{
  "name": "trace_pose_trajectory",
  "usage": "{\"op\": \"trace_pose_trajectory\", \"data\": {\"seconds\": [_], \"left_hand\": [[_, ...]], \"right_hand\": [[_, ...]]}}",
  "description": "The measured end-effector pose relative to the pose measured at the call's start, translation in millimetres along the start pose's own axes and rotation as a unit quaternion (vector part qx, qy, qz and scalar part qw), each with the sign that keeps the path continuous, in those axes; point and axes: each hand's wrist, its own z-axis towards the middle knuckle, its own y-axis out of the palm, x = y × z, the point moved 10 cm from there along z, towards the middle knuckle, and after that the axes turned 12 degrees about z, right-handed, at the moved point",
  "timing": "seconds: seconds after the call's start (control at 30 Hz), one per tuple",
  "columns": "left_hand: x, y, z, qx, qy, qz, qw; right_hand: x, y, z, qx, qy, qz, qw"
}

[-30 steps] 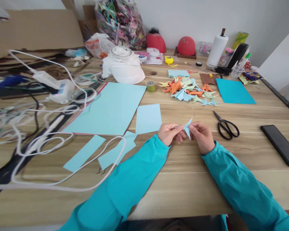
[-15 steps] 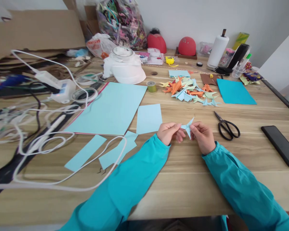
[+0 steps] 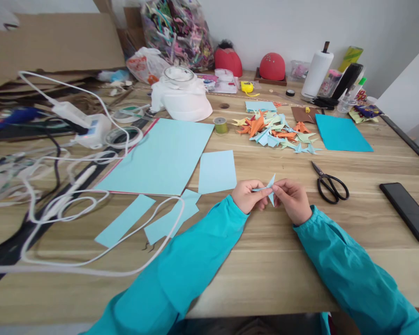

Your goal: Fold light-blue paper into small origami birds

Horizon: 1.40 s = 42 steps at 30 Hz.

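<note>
One small folded blue paper [image 3: 272, 181] is sitting btwn the L hand [image 3: 246, 195] and the R hand [image 3: 293, 197], w/ one sharp point sticking up and one sticking down. Half a sec ago, the L hand was pinching just the left tip; now its thumb is reaching across to the paper's middle, and both hands are looking closer together. The L hand is nearly closed, holding the paper w/ its thumb on top. The R hand is staying abt where it was, also nearly closed, pinching the right side w/ thumb and finger.

A blue paper square [image 3: 217, 171] is lying up and left of the L hand. A pile of folded paper shapes [image 3: 256, 124] is resting past both hands. Black scissors [image 3: 324, 176] are lying to the right of the R hand, and a black phone [image 3: 407, 213] is lying farther right. Those things are all staying put.
</note>
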Motion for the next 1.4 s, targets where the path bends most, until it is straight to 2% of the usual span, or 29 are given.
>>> {"op": "trace_pose_trajectory", "data": {"seconds": [0.2,0.33,0.53,0.73,0.97,1.2,1.3,1.4], "left_hand": [[2,-3,0,-0.001,0.01,0.01,1.0],[-2,-6,0,0.022,-0.007,0.009,1.0],[-9,0,4,-0.009,-0.026,-0.04,0.999],[-5,-19,6,0.061,0.006,-0.024,0.998],[-6,-22,6,0.077,0.013,-0.027,0.997],[-10,-56,14,0.157,0.02,-0.149,0.976],[-11,-52,14,0.149,0.018,-0.154,0.977],[-10,-42,8,0.155,0.028,-0.112,0.981]], "right_hand": [[-2,4,-1,-0.009,0.001,-0.013,1.0],[-2,1,-1,-0.001,0.001,-0.013,1.0],[-2,-7,0,0.033,0.002,-0.014,0.999],[-5,-11,1,0.054,-0.01,-0.004,0.998],[-6,-12,1,0.064,-0.012,-0.001,0.998],[-3,-31,2,0.118,-0.023,0.043,0.992],[-3,-29,3,0.111,-0.025,0.044,0.993],[-12,-25,1,0.11,-0.056,0.015,0.992]]}}
